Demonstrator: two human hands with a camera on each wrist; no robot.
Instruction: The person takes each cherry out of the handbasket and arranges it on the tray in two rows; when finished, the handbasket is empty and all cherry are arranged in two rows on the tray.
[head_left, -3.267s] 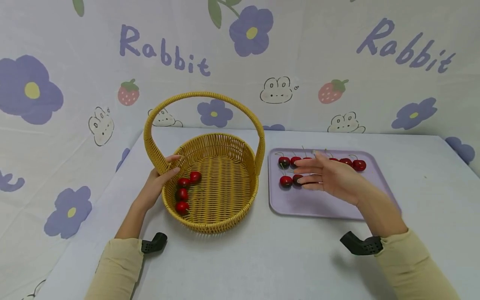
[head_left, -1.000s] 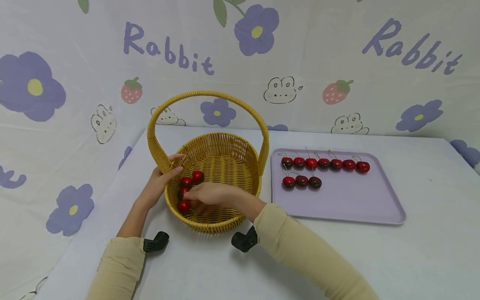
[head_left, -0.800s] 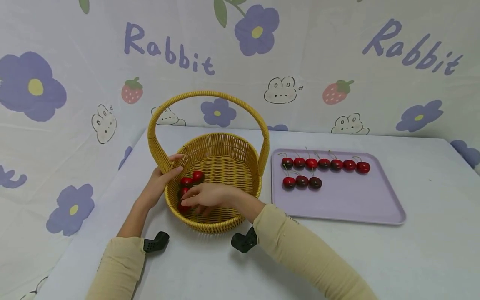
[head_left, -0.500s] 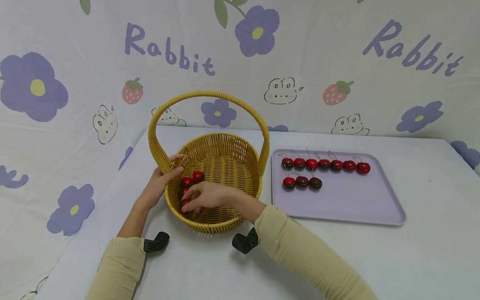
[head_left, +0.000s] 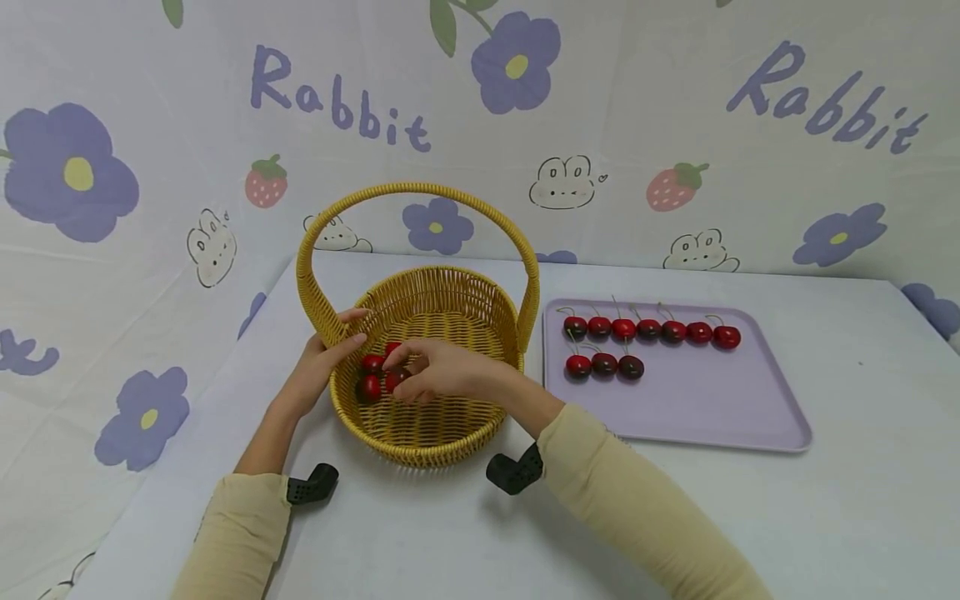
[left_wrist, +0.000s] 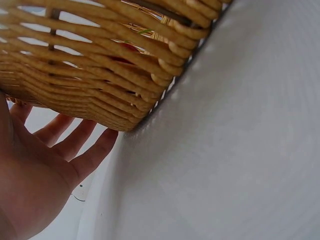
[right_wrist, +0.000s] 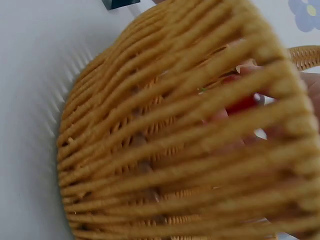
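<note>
A yellow wicker basket (head_left: 435, 450) with a tall arched handle stands on the table, left of centre. At its left side my left hand (head_left: 311, 375) grips the rim by the handle's foot; the left wrist view has that hand's fingers (left_wrist: 82, 137) against the outer wall. Inside the basket, my right hand (head_left: 442, 371) pinches a dark red cherry (head_left: 397, 379) between thumb and fingers. Close by, at the basket's left, lie a few more cherries (head_left: 368, 388), one partly covered by this hand. Through the weave, the right wrist view gives a glimpse of red cherry (right_wrist: 242, 102).
Right of the basket lies a lilac tray (head_left: 712, 408). On it, stemmed cherries (head_left: 648, 330) form a long back row and a shorter row of 3 in front. Behind the white table (head_left: 420, 533) hangs a printed cloth (head_left: 480, 150).
From over the tray, my right hand has moved left into the basket. It has taken the front cherry there and brought it up and rightward. My left hand stays at the rim.
</note>
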